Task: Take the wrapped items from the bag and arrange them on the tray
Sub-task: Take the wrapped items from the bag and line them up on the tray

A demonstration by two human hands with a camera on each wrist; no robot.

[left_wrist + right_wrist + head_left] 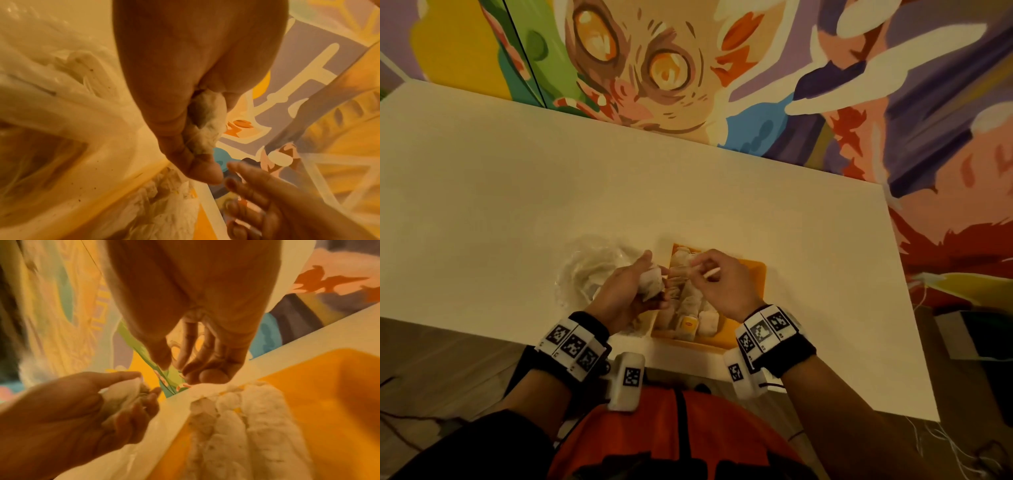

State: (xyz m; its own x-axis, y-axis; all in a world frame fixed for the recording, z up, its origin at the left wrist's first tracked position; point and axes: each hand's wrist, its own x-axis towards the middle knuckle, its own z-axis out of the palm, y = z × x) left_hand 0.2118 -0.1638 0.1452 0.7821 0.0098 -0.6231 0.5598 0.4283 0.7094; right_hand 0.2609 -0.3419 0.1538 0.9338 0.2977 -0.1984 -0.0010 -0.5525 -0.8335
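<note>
- Near edge: the worktop [517, 192] is cut off just behind the two wrists; the orange tray [755, 274] is seen close to this edge, with a narrow bare strip between them.
- Nearest row in the tray: wrapped items [707, 323] are laid side by side against the near rim, one of them carrying a yellow label [688, 323].
- Left hand [628, 291]: held at the tray's left rim, between tray and bag. A white wrapped item [652, 284] is gripped in it, the fingers and thumb curled round the wrapper, as is confirmed in the left wrist view [205, 123] and the right wrist view [121, 395].
- Right hand [722, 287]: held over the middle of the tray, above the packed items. Its fingers are loosely curled; a thin pale strip is seen at the fingertips in the head view, but whether it is pinched cannot be told, and nothing is seen gripped in the right wrist view [197, 353].
- Tray interior: the left part is filled with wrapped items; the right part is bare orange floor [329, 394].
- Bag [592, 267]: a crumpled clear plastic bag lies on the worktop just left of the tray, behind the left hand.
- Far side: wide bare worktop extends beyond bag and tray to the far edge, which meets a painted mural wall [654, 68].
</note>
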